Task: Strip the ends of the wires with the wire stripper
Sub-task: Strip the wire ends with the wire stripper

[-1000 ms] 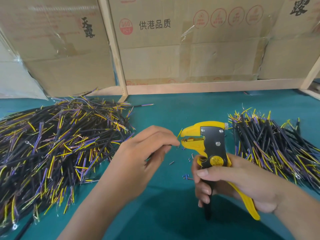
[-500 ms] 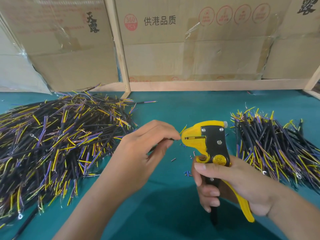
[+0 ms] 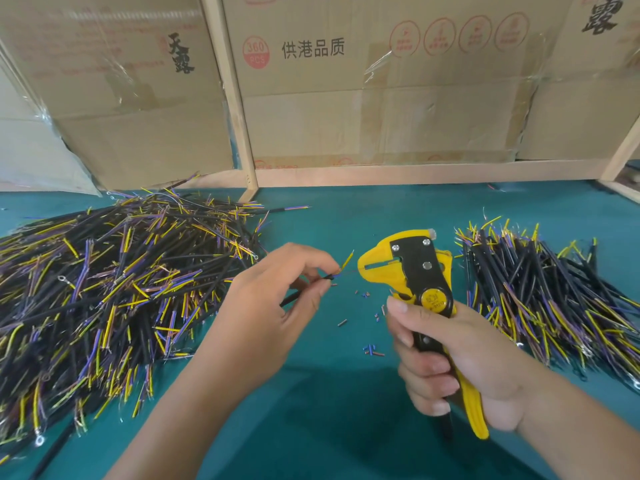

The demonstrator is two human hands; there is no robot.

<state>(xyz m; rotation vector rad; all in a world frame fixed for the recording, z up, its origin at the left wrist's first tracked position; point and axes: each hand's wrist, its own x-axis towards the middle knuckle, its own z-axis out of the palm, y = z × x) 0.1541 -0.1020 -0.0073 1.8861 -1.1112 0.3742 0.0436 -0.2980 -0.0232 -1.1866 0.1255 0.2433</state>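
Left hand pinches a wire; its thin strand apparently reaches the stripper, gripped by the right hand mid-desk.

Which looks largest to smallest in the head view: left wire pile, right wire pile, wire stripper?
1. left wire pile
2. right wire pile, partly cut off by the frame
3. wire stripper, though nearer the camera

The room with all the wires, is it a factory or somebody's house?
Probably a small workshop, not a home. Two big wire piles lie on a green table, cartons are stacked behind, and the right hand holds a stripper.
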